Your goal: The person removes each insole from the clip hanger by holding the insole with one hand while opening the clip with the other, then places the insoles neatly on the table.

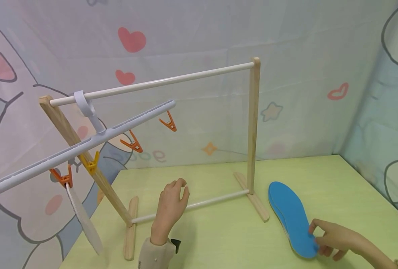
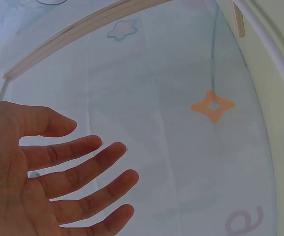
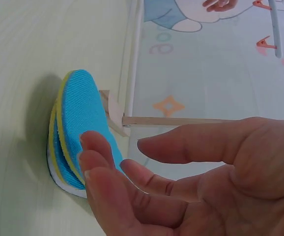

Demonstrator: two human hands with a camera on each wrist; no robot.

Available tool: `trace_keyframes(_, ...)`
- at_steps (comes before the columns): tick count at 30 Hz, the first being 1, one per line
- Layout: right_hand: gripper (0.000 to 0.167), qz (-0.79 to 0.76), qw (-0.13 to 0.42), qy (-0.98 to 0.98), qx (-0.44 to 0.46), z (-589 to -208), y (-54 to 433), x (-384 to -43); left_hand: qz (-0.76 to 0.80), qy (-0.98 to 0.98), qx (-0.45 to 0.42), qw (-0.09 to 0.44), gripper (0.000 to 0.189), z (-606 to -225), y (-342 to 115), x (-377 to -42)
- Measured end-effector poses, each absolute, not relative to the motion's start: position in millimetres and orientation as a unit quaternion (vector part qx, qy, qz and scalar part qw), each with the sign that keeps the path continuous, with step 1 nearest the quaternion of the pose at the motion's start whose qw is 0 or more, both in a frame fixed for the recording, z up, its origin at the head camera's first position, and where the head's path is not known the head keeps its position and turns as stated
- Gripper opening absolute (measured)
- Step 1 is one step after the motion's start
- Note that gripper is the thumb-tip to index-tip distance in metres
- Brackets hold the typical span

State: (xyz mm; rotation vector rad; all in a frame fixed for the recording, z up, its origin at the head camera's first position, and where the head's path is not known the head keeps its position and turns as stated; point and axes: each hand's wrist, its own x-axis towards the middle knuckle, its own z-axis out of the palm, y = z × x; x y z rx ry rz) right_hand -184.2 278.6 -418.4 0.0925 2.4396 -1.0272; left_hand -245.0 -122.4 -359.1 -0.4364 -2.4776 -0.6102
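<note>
A stack of blue insoles lies on the table at the right; yellowish edges and a white bottom layer show in the right wrist view. My right hand is at the near end of the stack, its fingers loosely bent. In the right wrist view a gap shows between thumb and fingers, with nothing pinched; whether a fingertip touches the top insole I cannot tell. My left hand hovers in front of the rack with relaxed, spread fingers and holds nothing. A thin white piece, seen edge-on, hangs from an orange clip.
A wooden rack with a white top bar stands across the table. From its left end hangs a white hanger carrying orange clips and one yellow clip. The pale green table meets a printed cloth backdrop.
</note>
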Motion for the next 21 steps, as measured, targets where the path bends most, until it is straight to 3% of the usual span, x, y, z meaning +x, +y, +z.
trace_keyframes(9, 0.02, -0.385, 0.231, 0.894, 0.016, -412.6, 278.8, -186.6, -0.225, -0.921, -0.161, 0.273, 0.012, -359.8, -122.6, -244.6)
trace_keyframes(21, 0.024, -0.435, 0.217, 0.87, -0.084, -398.0, 282.4, -191.3, -0.226, -0.921, -0.162, 0.272, 0.011, -357.8, -122.7, -243.3)
